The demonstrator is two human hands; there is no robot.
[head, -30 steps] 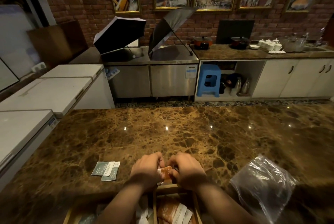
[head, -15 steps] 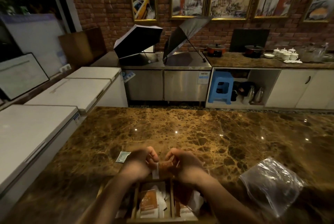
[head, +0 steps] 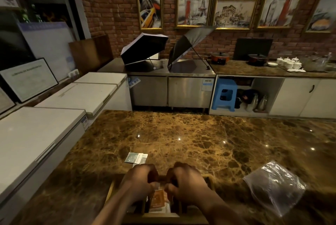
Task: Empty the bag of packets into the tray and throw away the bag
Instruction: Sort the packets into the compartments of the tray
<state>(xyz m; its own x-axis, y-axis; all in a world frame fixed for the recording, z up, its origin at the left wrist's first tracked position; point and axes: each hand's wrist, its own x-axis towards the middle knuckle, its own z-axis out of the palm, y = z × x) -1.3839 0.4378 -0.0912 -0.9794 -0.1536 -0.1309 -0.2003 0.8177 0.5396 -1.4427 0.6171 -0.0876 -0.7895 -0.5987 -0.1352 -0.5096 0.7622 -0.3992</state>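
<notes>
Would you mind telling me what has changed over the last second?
Both hands, left and right, have lowered an orange packet from above the wooden tray's far rim into its middle compartment. The empty plastic bag and green packets stay on the marble counter.

Only readable text: "Paris" across top of gold-framed Eiffel Tower painting [head: 194, 6] on brick wall. Print on packets, steel-cabinet sticker and framed certificate too blurred to read.
</notes>
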